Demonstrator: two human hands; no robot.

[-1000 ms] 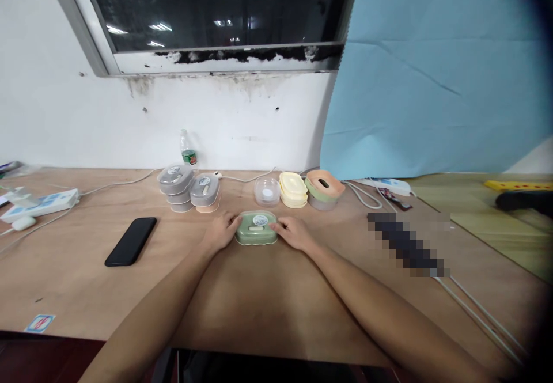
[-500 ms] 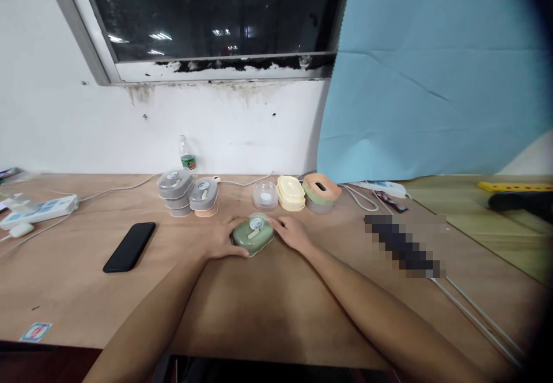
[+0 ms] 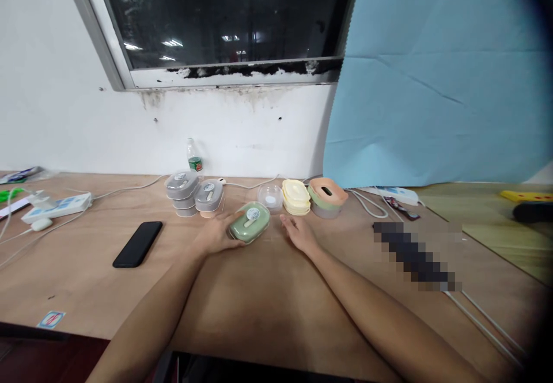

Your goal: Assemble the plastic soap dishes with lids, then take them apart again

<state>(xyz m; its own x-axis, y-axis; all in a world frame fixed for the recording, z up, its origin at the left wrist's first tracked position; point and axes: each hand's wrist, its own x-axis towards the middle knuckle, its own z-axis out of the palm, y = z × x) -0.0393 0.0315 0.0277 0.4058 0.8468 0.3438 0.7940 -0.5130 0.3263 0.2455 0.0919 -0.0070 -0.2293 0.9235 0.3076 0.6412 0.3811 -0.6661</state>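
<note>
My left hand [image 3: 218, 234] grips the left side of a green lunch box [image 3: 249, 223] with a clear cover, a round sticker and a pale handle-like piece on top. The box looks slightly tilted; I cannot tell whether it is off the table. My right hand [image 3: 299, 233] is apart from the box, to its right, fingers stretched out and holding nothing. Just behind the box stands a clear plastic container [image 3: 270, 197]. Beyond my right hand is a stack of pale yellow lids or trays [image 3: 296, 196].
Grey lunch boxes [image 3: 182, 186] are stacked at the back left, with another grey box [image 3: 209, 194] beside them. An orange and green container [image 3: 328, 196] stands at the back right. A black phone [image 3: 137, 244], a power strip [image 3: 60, 207] and a bottle [image 3: 194, 155] are further left.
My right hand has let go of the green lunch box and moved right. My left hand has shifted the box slightly left and back. The view has also moved a little.
</note>
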